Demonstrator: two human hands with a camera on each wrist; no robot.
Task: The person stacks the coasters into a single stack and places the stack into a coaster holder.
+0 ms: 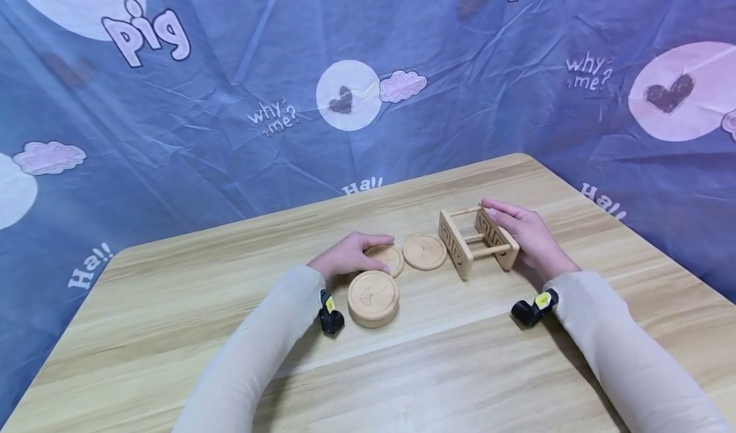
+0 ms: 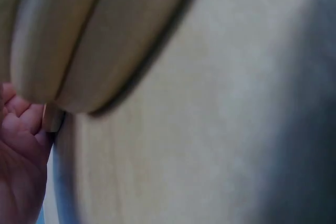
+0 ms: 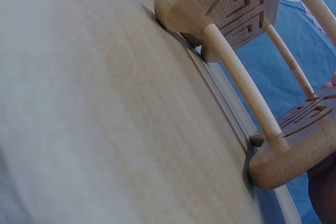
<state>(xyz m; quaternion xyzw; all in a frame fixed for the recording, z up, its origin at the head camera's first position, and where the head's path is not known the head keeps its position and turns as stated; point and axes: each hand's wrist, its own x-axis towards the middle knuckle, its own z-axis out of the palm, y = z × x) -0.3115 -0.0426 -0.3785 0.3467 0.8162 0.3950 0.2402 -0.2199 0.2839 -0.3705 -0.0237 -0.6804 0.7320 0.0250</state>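
My left hand [image 1: 351, 254] grips a round wooden coaster [image 1: 384, 259] lying on the table, thumb at its near edge and fingers toward its far edge. In the left wrist view, the coaster's edge [image 2: 51, 119] shows beside the fingers. Nearer to me sits a stack of coasters [image 1: 372, 296], its top one engraved with a leaf. Another leaf-engraved coaster [image 1: 425, 251] lies flat between the gripped coaster and a wooden coaster holder [image 1: 460, 248]. My right hand [image 1: 529, 235] holds that holder by its right side panel [image 3: 299, 156]. The holder stands upright, with fretwork sides joined by round bars.
The wood-grain table [image 1: 402, 382] reaches back to a blue printed cloth [image 1: 230, 133] hanging behind and to the right. A black wrist camera [image 1: 330, 318] sits on the left wrist close to the stack; another camera [image 1: 531, 310] is on the right wrist.
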